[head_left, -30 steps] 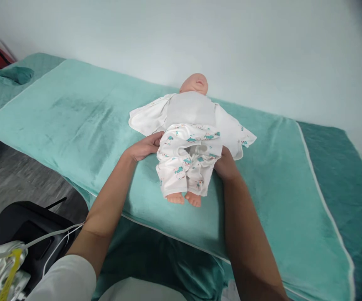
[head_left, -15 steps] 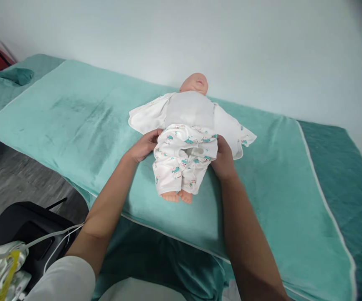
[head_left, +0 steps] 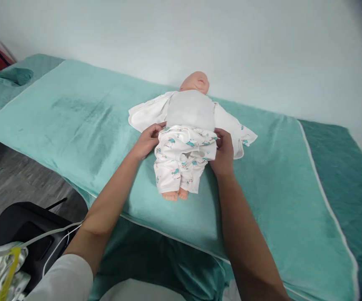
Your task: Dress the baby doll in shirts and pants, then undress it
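Note:
A baby doll (head_left: 195, 82) lies on its back on a green padded bed, its head toward the wall. Its white top (head_left: 151, 112) is spread out to both sides, over a plain white cloth-covered belly. White printed baby pants (head_left: 183, 144) cover its legs up to the waist, and the bare feet stick out below. At the left side of the waistband, my left hand (head_left: 149, 140) pinches the fabric. My right hand (head_left: 224, 152) is closed on the waistband at the other side, its fingertips partly hidden by the cloth.
The green bed cover (head_left: 74, 113) stretches far to both sides, against a white wall (head_left: 121, 37). A black chair (head_left: 33, 228) with crumpled printed cloth (head_left: 2, 267) stands at lower left, with a pale cable (head_left: 49, 233) running beside my left arm.
Both hands have moved slightly up toward the doll's waist, drawing the pants' waistband with them. The opening at the crotch now looks smaller.

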A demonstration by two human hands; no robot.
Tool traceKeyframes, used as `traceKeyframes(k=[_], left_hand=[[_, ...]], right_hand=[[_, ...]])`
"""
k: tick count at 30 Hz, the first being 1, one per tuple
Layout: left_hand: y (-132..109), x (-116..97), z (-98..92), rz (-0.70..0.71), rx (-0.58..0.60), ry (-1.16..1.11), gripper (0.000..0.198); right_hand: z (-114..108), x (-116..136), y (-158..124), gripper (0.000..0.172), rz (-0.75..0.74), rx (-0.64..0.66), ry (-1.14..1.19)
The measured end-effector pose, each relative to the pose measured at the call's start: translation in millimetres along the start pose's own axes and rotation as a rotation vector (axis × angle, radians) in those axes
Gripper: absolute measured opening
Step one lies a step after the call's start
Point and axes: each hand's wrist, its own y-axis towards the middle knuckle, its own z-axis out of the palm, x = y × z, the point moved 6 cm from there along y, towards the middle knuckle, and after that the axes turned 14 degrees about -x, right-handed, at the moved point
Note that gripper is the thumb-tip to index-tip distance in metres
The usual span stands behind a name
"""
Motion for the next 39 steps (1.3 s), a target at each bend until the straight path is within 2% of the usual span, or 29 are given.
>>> traceKeyframes(k=[3,7,10,15,18,22,24,29,34,36,39], left_hand=[[11,0,4.6,0.070,-0.086,0.031,0.027],[23,-4,12.2,0.090,-0.189,0.043,0.029],[32,-6,18.1,0.074,-0.197,0.053,0.023],[38,-2,17.9,0.000,-0.175,0.031,0.014],[38,-3,12.9,0.015,-0.130,0.006,0.011],[37,-9,5.0,0.130,-0.068,0.093,0.013],[35,-11,3.2,0.158,-0.029,0.146,0.018],[33,-12,3.6,0.188,0.020,0.214,0.028],[52,-18,11.1,0.328,-0.076,0.208,0.030],[66,-17,14.2,0.378,-0.150,0.233,0.028],[86,-12,16.4,0.416,-0.258,0.304,0.026]], right_hand=[[-1,5,4,0.039,-0.035,-0.054,-0.024],[0,10,20,0.025,-0.076,-0.105,-0.045],[5,10,36,0.022,-0.113,-0.113,-0.064],[11,0,46,0.012,-0.015,-0.085,0.020],[9,0,38,0.017,0.044,-0.088,0.091],[3,8,28,0.016,0.028,-0.076,0.094],[3,10,26,0.013,0.006,-0.033,0.077],[7,13,29,0.029,-0.112,0.134,0.039],[14,33,33,0.024,-0.394,0.153,-0.073],[19,39,38,0.026,-0.421,0.153,-0.093],[28,37,54,0.028,-0.382,0.122,-0.185]])
